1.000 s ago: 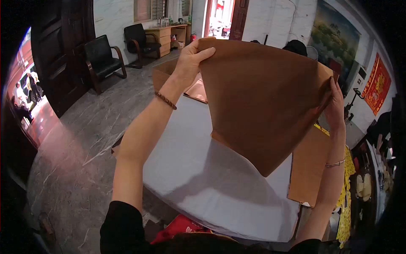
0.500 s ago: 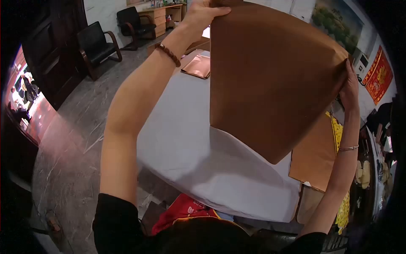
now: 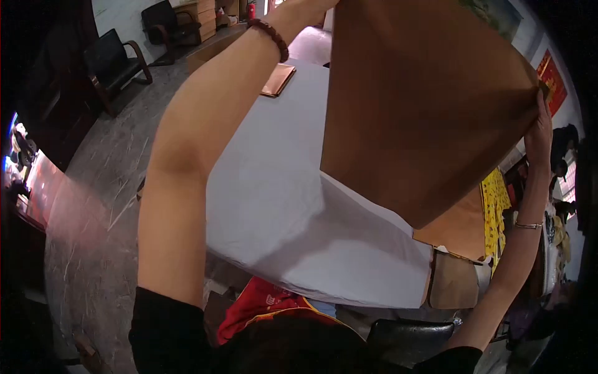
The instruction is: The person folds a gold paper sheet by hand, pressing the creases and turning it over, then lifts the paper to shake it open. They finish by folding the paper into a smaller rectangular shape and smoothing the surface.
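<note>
I hold up a large, stiff-looking brown sheet (image 3: 430,106) in front of me, above the table. My left hand (image 3: 321,6), cut off by the top of the view, is closed on its upper left edge. My right hand (image 3: 539,134) pinches the right edge, where the sheet bends and creases. The lower edge hangs tilted over the white-covered table (image 3: 268,181) and casts a shadow there. Beneath its right side lies another brown sheet (image 3: 458,224), beside a yellow patterned cloth (image 3: 495,206).
A shiny copper-coloured sheet (image 3: 277,80) lies at the table's far left. Black armchairs (image 3: 115,65) stand by the wall on the left. Close to my body are a red cloth (image 3: 265,305) and a black seat (image 3: 411,333). A cluttered surface (image 3: 554,249) runs along the right.
The brown sheet and both hands have shifted to the right in view, the left hand also going up out of frame. The view itself has turned somewhat. Both hands keep their hold.
</note>
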Available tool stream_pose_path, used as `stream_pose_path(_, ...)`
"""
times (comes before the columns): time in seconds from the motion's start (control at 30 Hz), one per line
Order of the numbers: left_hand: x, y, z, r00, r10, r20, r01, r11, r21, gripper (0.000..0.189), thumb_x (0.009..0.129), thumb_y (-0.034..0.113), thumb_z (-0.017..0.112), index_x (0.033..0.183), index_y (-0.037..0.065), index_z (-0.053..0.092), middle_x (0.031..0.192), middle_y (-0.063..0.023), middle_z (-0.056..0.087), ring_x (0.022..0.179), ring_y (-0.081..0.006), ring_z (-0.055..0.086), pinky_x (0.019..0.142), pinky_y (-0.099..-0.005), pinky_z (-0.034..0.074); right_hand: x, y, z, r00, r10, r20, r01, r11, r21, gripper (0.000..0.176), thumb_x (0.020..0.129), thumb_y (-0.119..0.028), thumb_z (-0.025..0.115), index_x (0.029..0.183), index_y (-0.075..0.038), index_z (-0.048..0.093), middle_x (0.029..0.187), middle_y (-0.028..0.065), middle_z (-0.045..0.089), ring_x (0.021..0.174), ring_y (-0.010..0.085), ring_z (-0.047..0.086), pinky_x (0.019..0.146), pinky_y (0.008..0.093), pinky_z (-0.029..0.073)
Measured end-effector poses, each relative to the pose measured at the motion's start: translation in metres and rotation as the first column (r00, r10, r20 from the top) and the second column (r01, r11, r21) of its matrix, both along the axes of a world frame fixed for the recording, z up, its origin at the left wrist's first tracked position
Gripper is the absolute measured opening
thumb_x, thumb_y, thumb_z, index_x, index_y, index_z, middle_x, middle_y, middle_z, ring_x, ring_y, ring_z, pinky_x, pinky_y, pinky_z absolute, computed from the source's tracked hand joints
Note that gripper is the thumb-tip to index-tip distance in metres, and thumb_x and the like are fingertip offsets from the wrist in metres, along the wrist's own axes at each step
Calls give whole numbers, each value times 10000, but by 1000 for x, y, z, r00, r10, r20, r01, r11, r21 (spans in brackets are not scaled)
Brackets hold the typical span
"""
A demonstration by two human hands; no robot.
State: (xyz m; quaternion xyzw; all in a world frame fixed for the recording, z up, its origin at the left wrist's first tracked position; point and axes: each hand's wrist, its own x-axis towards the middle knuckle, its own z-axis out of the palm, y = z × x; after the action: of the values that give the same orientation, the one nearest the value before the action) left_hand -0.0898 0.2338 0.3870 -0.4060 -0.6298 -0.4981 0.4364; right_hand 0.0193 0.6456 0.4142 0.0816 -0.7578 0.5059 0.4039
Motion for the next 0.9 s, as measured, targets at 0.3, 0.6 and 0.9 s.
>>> stream_pose_path(0.3, -41, -108, 17, 948, 48, -313, -107, 979, -173, 98, 823, 75, 639, 911, 34, 645, 894, -98, 653, 801, -187, 622, 679, -302, 507, -105, -26, -71, 846, 532, -30, -515, 803, -301, 489, 960, -327, 502, 1399, -140, 396, 1402, 61, 409, 1272, 224, 410, 1002, 388, 401)
stream_pose_path(0.6, 163, -86, -74, 838, 142, -527, -367, 862, -351, 112, 783, 88, 649, 892, 66, 640, 865, -101, 645, 753, -227, 626, 607, -296, 482, -90, -50, -151, 813, 522, 258, -518, 851, -88, 456, 921, -249, 565, 1353, -153, 455, 1354, 40, 465, 1207, 205, 471, 946, 348, 431)
stream_pose_path(0.9, 247, 21, -289, 936, -196, -292, -52, 745, -665, 120, 805, 124, 639, 910, 77, 606, 814, -40, 596, 762, -167, 583, 657, -279, 449, -10, -24, -296, 691, 541, 479, -369, 834, -410, 152, 869, -119, 563, 996, -113, 645, 1167, 24, 587, 986, 139, 576, 822, 295, 477)
